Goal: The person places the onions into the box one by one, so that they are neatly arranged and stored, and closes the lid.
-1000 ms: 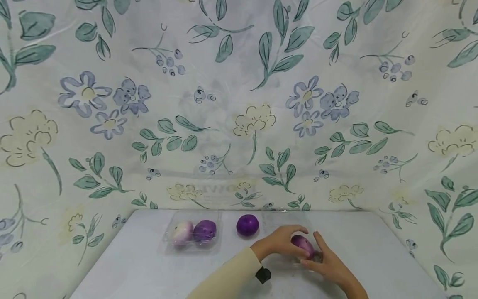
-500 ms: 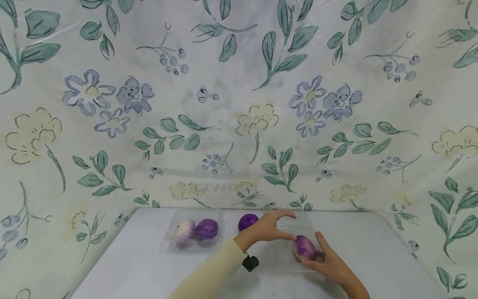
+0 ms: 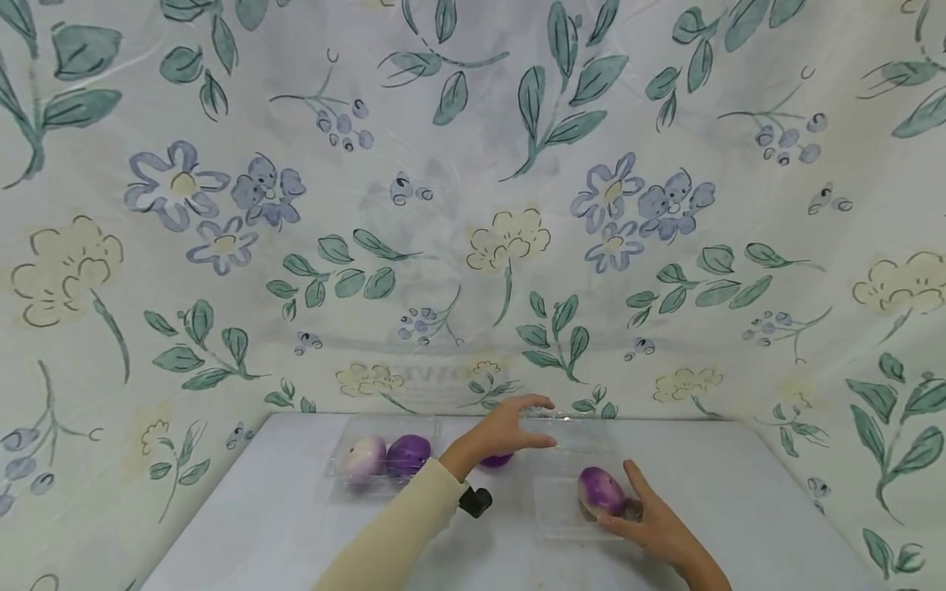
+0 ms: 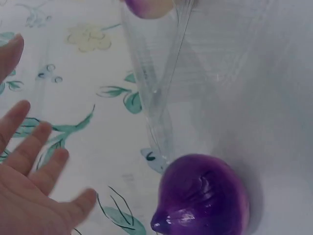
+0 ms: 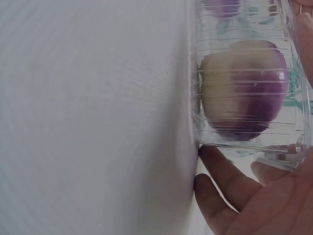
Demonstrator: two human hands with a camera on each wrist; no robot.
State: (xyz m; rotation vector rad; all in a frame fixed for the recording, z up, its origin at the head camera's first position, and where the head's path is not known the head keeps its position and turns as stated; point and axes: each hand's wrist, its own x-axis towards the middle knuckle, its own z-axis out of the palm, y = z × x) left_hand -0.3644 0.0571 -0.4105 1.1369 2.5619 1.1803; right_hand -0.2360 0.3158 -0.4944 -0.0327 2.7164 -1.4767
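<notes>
A purple-and-white turnip [image 3: 600,488] is seen in an open clear box [image 3: 569,517] on the table [image 3: 281,525], steadied by the straight fingers of the right hand [image 3: 654,525]. Just beneath the released, empty left hand [image 3: 506,427], a loose purple turnip [image 3: 497,460] lies. Faint mirrored lettering on the floral backdrop [image 3: 473,205] cannot be read.

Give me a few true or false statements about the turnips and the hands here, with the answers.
1. The right hand rests against the open clear box that holds one turnip. True.
2. The left box is empty. False: it holds two turnips.
3. The left hand hovers with straight fingers over a loose purple turnip. True.
4. The left hand grips a knife. False: it holds nothing.
</notes>
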